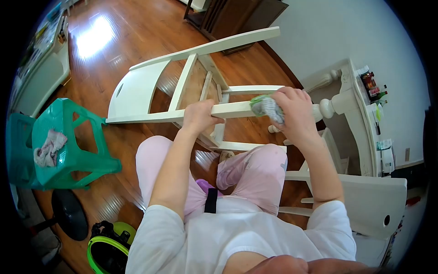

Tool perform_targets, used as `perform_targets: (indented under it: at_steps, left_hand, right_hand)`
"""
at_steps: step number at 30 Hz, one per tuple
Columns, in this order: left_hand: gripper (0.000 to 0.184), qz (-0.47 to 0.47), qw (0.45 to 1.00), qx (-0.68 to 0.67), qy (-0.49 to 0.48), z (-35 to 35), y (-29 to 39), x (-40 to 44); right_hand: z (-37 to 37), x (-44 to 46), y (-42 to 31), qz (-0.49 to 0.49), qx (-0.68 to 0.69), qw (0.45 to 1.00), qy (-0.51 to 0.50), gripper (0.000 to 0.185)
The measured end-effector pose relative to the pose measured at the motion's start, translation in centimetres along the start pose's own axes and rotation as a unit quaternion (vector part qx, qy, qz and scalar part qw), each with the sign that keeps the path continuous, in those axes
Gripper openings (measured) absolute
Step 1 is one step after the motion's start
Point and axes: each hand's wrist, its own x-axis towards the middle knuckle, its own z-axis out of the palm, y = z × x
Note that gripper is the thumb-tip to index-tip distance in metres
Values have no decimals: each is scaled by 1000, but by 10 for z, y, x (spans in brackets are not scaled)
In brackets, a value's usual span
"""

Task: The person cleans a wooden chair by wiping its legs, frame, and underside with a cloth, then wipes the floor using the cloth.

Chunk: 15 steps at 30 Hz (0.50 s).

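Note:
A white wooden chair (pixel 137 98) lies tipped over in front of me, its backrest to the left and its legs pointing right. My left hand (pixel 199 118) is wrapped round the chair's near rail, close to where the seat frame meets the leg. Further right along the same leg, my right hand (pixel 294 112) grips a bunched grey-and-green cloth (pixel 267 108) and presses it against the wood. Part of the cloth is hidden behind my fingers.
A green plastic stool (pixel 68 132) with a crumpled greyish cloth (pixel 50 148) on it stands at left. Below it are a black round base (pixel 69 214) and a lime-green bucket (pixel 107 251). A white table (pixel 353 109) with bottles and another white chair (pixel 360 196) are at right.

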Motion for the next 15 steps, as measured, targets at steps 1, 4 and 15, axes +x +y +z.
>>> perform_targets:
  at_steps: [1, 4, 15]
  left_hand:
    - [38, 6, 1000, -7, 10, 1, -1, -1]
    - [38, 28, 999, 5, 34, 2, 0, -2]
    - [40, -11, 1000, 0, 25, 9, 6, -1]
  right_hand:
    - [3, -6, 2, -3, 0, 1000, -1, 42]
    - [17, -32, 9, 35, 55, 988, 143, 39]
    - [48, -83, 59, 274, 467, 751, 377, 33]
